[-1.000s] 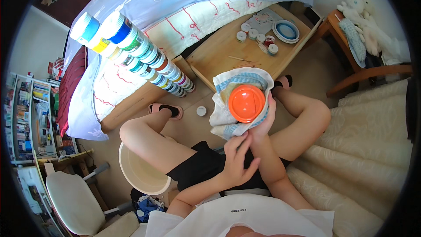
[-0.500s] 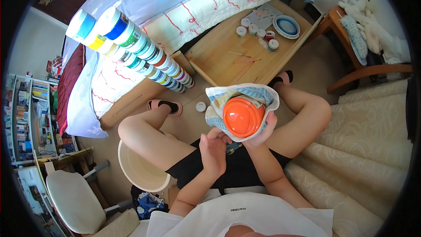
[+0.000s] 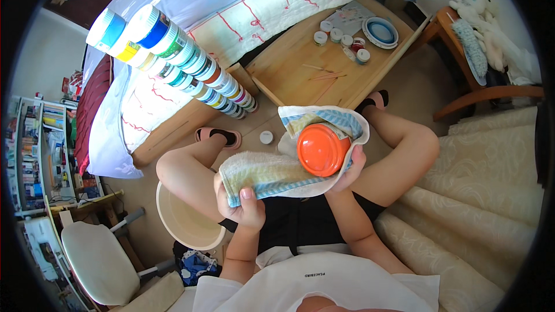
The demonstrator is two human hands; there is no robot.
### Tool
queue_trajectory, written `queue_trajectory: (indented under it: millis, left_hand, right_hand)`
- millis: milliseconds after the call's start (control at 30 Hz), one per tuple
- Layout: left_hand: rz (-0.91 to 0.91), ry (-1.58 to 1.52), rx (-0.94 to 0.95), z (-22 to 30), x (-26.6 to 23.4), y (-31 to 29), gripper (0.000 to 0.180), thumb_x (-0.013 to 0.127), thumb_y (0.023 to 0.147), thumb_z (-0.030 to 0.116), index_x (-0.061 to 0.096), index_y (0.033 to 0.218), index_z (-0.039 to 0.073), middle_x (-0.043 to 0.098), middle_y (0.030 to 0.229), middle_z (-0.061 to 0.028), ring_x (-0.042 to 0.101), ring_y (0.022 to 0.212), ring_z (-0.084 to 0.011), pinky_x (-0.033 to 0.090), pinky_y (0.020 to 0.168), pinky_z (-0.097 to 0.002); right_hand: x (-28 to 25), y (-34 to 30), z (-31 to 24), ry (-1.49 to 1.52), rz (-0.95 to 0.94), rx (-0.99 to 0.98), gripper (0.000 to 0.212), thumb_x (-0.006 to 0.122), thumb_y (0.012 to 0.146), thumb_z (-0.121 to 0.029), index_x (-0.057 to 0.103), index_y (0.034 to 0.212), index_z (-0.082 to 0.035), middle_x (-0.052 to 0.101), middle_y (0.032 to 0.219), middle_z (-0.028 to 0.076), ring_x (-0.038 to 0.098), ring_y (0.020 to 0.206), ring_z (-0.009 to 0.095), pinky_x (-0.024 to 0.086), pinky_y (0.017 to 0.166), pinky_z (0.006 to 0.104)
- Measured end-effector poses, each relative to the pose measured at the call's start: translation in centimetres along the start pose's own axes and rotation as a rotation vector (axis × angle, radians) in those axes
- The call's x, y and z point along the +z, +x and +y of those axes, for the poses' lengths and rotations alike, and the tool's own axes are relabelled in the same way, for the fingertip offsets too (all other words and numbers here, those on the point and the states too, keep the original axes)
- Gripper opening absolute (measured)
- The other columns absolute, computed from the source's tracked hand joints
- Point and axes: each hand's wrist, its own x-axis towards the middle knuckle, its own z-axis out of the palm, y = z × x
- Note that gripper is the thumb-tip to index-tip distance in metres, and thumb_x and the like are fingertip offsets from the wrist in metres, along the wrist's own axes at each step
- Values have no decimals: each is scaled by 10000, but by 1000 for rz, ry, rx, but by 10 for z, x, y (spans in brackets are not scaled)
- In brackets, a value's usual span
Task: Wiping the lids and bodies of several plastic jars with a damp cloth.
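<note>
An orange paint jar (image 3: 321, 151) rests in a white, blue and yellow towel (image 3: 263, 169), its smooth round end facing me. My right hand (image 3: 350, 170) is closed round the jar from the right side through the cloth; part of the fingers is hidden. With bent fingers, my left hand (image 3: 241, 204) grips the towel's near left corner and holds it stretched out to the left. A small white lid (image 3: 266, 137) lies on the floor beyond the towel.
Two tall stacks of paint jars (image 3: 193, 63) rise at the left front. A wooden drawer (image 3: 289, 78) holds small jars (image 3: 347, 40), thin brushes (image 3: 326, 75) and a blue-white round dish (image 3: 380, 32). A cream bucket (image 3: 182, 219) stands by my left leg; a curtain (image 3: 462, 214) hangs at right.
My left hand has moved left and taken hold of the towel's corner, pulling that side out flat. The jar in my right hand has barely shifted.
</note>
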Motion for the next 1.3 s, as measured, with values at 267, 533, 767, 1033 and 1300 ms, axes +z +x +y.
queue_trajectory:
  millis: [267,533,767,1033,1300]
  left_hand:
    - [-422,145,23,-2,28,8,453,573,749,241,476,1039,-93,533,1001,-211,537,928,-348,394,840,-369]
    - [-550,491,323,11,36,6,482,693,645,254,520,966,-62,582,859,-166,577,731,-331,454,689,-360]
    - [-475,394,199,10,35,-8,345,699,632,61,542,921,-44,593,802,-131,588,675,-247,455,627,-292]
    - [-525,239,297,2,29,2,199,731,608,54,602,746,-8,601,808,-118,595,707,-229,465,662,-311]
    - [-538,309,407,4,16,5,215,729,601,81,582,737,3,557,762,-106,563,682,-276,457,628,-343]
  right_hand:
    - [8,-9,13,124,-125,56,532,424,793,-441,419,1114,-18,474,1129,150,491,1006,235,386,880,354]
    - [8,3,20,-190,-271,-399,369,431,829,-332,429,989,1,463,1059,247,494,949,282,395,827,373]
    - [8,6,7,-499,-333,-547,365,394,835,-315,433,1007,4,478,1023,264,513,932,315,408,810,385]
    - [0,-1,11,-334,-211,-410,437,369,838,-344,439,1033,41,488,1042,221,509,952,256,404,817,347]
    - [9,-7,12,-181,-169,-111,519,378,831,-374,412,1123,53,510,1075,150,507,984,196,376,865,297]
